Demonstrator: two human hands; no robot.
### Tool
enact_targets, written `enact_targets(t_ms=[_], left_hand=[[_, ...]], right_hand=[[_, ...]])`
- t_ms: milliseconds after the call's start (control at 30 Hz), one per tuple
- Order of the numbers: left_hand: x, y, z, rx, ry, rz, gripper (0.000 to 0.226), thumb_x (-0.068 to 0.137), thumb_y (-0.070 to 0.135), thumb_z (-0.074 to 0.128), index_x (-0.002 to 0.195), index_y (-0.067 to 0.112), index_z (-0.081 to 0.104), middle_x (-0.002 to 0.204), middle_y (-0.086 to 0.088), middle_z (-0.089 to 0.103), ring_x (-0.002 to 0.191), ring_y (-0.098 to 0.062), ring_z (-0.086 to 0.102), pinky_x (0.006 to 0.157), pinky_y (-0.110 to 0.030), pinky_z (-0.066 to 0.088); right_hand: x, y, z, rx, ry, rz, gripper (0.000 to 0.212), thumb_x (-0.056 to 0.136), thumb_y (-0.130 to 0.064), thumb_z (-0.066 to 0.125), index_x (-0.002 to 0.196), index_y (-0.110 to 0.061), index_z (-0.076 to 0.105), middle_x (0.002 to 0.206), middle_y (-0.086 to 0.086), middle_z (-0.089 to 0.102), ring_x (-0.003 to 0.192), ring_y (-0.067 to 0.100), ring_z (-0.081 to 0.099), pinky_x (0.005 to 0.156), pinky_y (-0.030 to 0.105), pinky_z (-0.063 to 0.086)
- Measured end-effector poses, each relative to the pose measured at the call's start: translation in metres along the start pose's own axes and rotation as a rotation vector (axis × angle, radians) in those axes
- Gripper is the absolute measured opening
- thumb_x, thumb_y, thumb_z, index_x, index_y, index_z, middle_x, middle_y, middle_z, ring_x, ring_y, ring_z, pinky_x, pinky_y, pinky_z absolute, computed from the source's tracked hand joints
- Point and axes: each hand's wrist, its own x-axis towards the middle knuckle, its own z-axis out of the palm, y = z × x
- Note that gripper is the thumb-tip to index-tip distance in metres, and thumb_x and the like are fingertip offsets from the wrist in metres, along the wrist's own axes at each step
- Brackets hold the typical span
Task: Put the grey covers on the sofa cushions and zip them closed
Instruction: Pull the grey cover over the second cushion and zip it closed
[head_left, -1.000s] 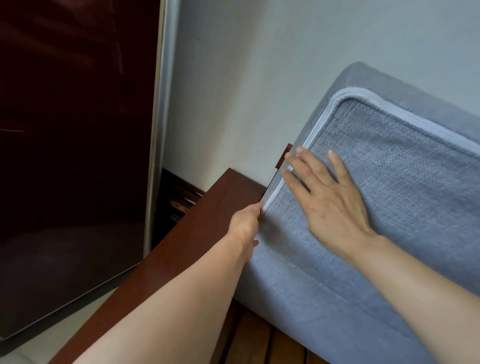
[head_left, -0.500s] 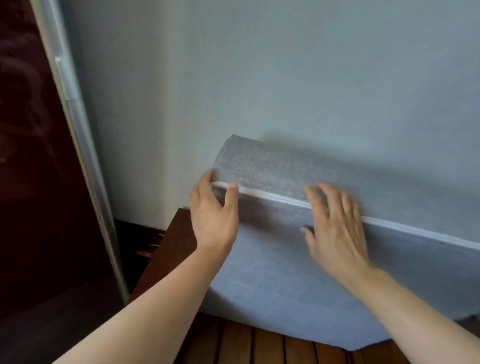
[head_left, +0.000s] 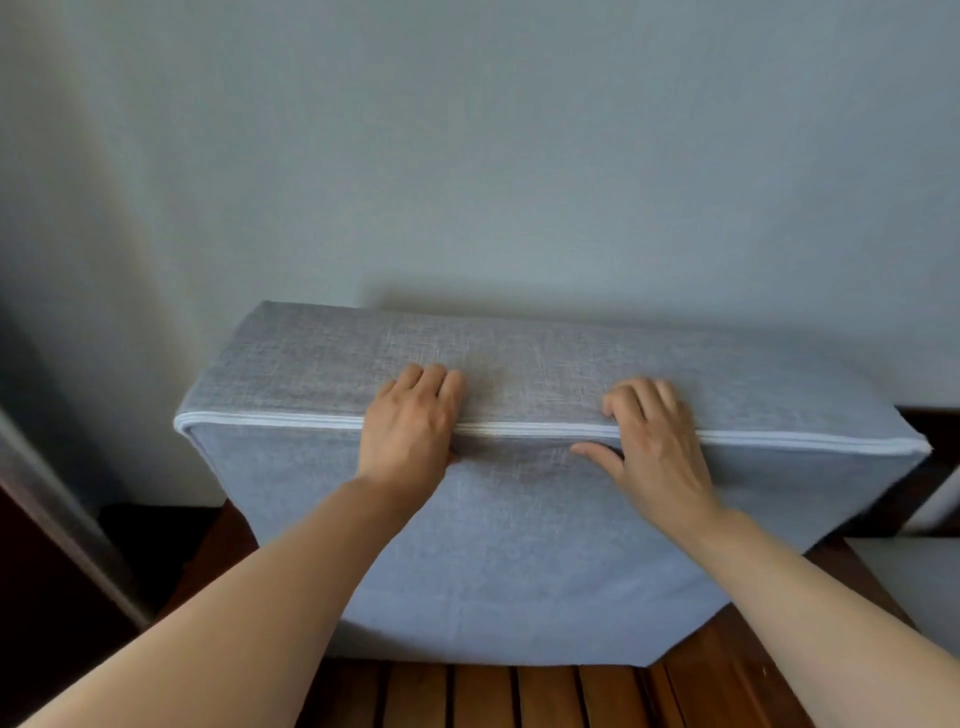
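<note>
Gripping cushion (head_left: 519, 545), left thumb hidden

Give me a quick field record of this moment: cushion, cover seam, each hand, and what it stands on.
cushion: grey covered cushion upright on its edge, standing by the wall
seam: white piping runs along the top front edge; no open gap visible
left hand: left hand gripping over the top edge, fingers on top, thumb in front
right hand: right hand gripping the same edge, thumb spread on the front face
support: wooden slatted frame
zip pull: not visible
</note>
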Motion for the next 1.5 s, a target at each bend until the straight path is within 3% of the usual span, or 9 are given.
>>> enact_targets(t_ms=[367,433,500,567,633,700,1100,1267,1500], left_hand=[[-0.021,0.012,-0.008,-0.048,0.117,0.088,0.043,0.032,-0.02,0.075,0.051,0.009,0.048,0.046,-0.003,0.046,0.039,-0.024,0.044,0.036,-0.018,0.023],[-0.019,0.01,-0.012,-0.073,0.093,0.088,0.044,0.038,-0.006,0.086,0.058,0.009,0.049,0.056,-0.004,0.05,0.049,-0.025,0.049,0.037,-0.023,0.029],[-0.01,0.006,-0.013,-0.059,0.018,0.036,0.056,0.044,0.028,0.093,0.081,0.011,0.054,0.088,-0.007,0.055,0.079,-0.028,0.054,0.056,-0.034,0.042],[0.002,0.008,-0.013,-0.036,-0.159,-0.027,0.093,0.046,0.053,0.085,0.122,0.02,0.043,0.134,-0.008,0.036,0.121,-0.03,0.037,0.093,-0.046,0.037],[0.01,0.013,-0.004,-0.018,-0.323,-0.026,0.119,0.05,0.063,0.078,0.144,0.034,0.01,0.153,-0.003,0.006,0.14,-0.028,0.01,0.109,-0.051,0.021],[0.01,0.018,0.006,0.004,-0.33,-0.02,0.12,0.056,0.065,0.074,0.144,0.042,-0.004,0.156,0.0,-0.001,0.143,-0.025,0.001,0.111,-0.054,0.014],[-0.068,0.042,-0.009,0.013,-0.197,-0.05,0.112,0.065,0.063,0.07,0.143,0.045,-0.009,0.157,0.0,-0.005,0.144,-0.026,-0.001,0.112,-0.053,0.007],[-0.14,0.071,-0.029,0.034,-0.153,-0.084,0.111,0.064,0.057,0.073,0.145,0.043,-0.001,0.157,-0.003,0.002,0.143,-0.027,0.003,0.111,-0.054,0.01],[-0.248,0.119,-0.044,0.059,-0.123,-0.081,0.11,0.051,0.024,0.076,0.146,0.026,0.02,0.142,-0.019,0.029,0.13,-0.038,0.024,0.106,-0.058,0.023]], right_hand=[[-0.015,-0.01,-0.011,0.158,0.039,-0.103,0.034,0.065,-0.012,0.083,0.065,-0.008,0.049,0.065,0.007,0.05,0.061,0.025,0.048,0.062,0.027,0.028],[-0.012,-0.005,-0.02,0.182,-0.017,-0.095,0.033,0.065,-0.012,0.083,0.071,-0.008,0.051,0.072,0.007,0.053,0.068,0.026,0.051,0.065,0.025,0.033],[-0.007,0.005,-0.023,0.104,-0.133,-0.045,0.047,0.064,-0.022,0.085,0.096,-0.005,0.055,0.103,0.012,0.056,0.095,0.03,0.055,0.082,0.032,0.042],[-0.002,0.02,-0.022,-0.023,-0.339,0.042,0.098,0.061,-0.041,0.083,0.138,-0.009,0.031,0.145,0.017,0.029,0.135,0.034,0.029,0.111,0.037,0.023],[0.004,0.028,-0.018,-0.103,-0.479,0.118,0.124,0.058,-0.053,0.081,0.149,-0.023,0.003,0.157,0.01,0.002,0.145,0.027,0.003,0.116,0.038,0.003],[0.004,0.029,-0.014,-0.132,-0.487,0.132,0.127,0.057,-0.058,0.079,0.149,-0.029,-0.002,0.158,0.007,-0.002,0.145,0.023,-0.003,0.117,0.038,-0.002],[-0.072,0.001,-0.041,-0.173,-0.39,0.142,0.121,0.062,-0.063,0.073,0.149,-0.029,-0.003,0.158,0.009,-0.003,0.145,0.025,-0.003,0.116,0.039,-0.002],[-0.142,-0.025,-0.066,-0.167,-0.352,0.139,0.118,0.068,-0.057,0.072,0.149,-0.026,-0.007,0.157,0.013,-0.007,0.145,0.029,-0.008,0.116,0.044,-0.003],[-0.26,-0.061,-0.094,-0.13,-0.371,0.153,0.115,0.07,-0.028,0.075,0.149,-0.019,-0.008,0.155,0.02,-0.012,0.143,0.035,-0.014,0.116,0.053,0.001]])
